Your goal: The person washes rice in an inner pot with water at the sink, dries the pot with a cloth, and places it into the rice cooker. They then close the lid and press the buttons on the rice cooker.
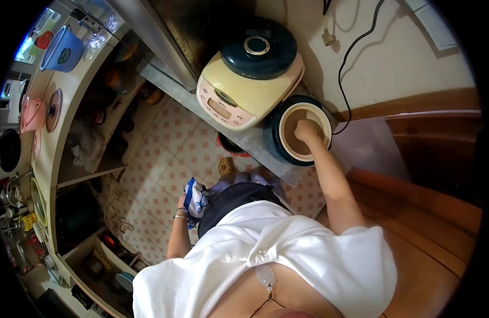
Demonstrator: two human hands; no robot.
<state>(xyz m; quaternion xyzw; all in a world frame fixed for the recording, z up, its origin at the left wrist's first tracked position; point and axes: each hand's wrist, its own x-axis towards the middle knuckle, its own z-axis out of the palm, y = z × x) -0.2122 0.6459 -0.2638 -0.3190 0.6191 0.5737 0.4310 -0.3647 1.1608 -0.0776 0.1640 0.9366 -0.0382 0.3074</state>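
Note:
My right hand (306, 130) reaches down inside a dark green pot (274, 139) with a cream inner liner. Its fingers look curled together; whatever they may hold is hidden. Low at my other side, my left hand (182, 203) grips a crumpled blue-and-white bag or cloth (196, 195) beside my dark waist garment. Next to the pot stands a cream Midea rice cooker (244, 98) with a pink front panel. A dark green round lid (259, 50) with a ringed knob lies on top of the cooker.
Pot and cooker share a narrow grey ledge (173, 84) against the wall. A black cable (341, 79) hangs down near the pot. Wooden furniture (414, 222) borders the right. Leftward runs a curved counter (69, 85) with a blue basin (64, 50) and shelves below, across a tiled floor (159, 153).

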